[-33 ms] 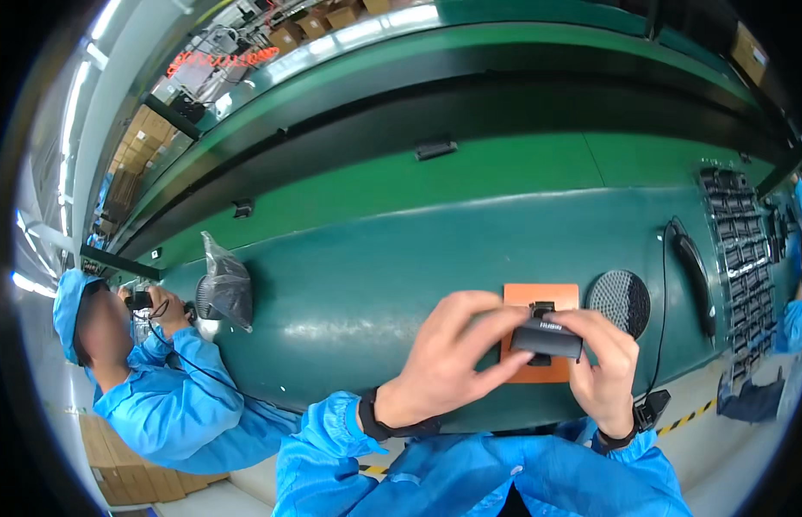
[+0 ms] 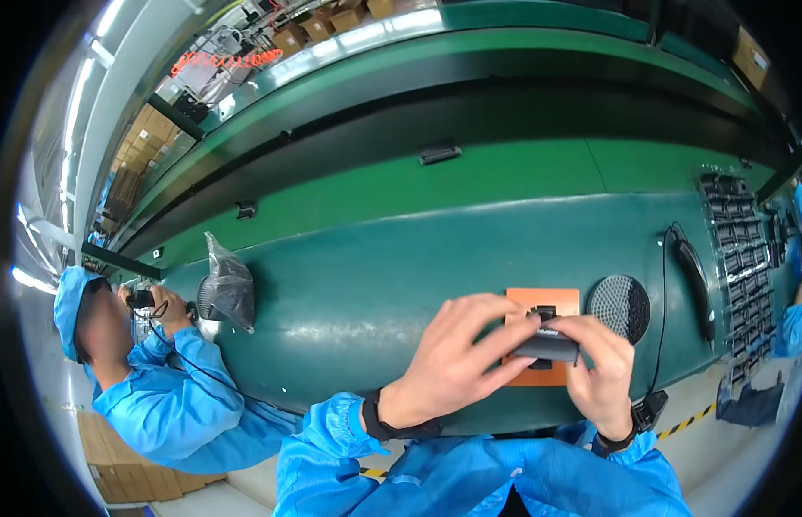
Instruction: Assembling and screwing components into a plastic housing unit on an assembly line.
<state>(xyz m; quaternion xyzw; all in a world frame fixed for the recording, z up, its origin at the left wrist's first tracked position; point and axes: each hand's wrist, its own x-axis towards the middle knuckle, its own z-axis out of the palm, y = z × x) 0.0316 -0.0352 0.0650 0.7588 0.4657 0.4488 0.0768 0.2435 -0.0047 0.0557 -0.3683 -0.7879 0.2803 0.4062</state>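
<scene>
Between my two hands is a small black plastic case, rectangular, with pale lettering on its upper face. My left hand grips its left end, with thumb below and index finger on top. At the other end, the fingers of my right hand are closed on the case. Underneath lies a flat orange pad on the green bench. A black fixture sits on that pad, partly hidden by the case and my fingers. I cannot tell whether the case touches the fixture.
Right of the pad sit a round dish of small studs and a black handheld power tool with a cord. Farther right is a clear tray of black parts. A black part rests behind. At left, a co-worker sits near a plastic bag.
My left fingers have shifted slightly, the index fingertip moving up and right over the case. The case has moved a little left and tilted. Both hands still hold it.
</scene>
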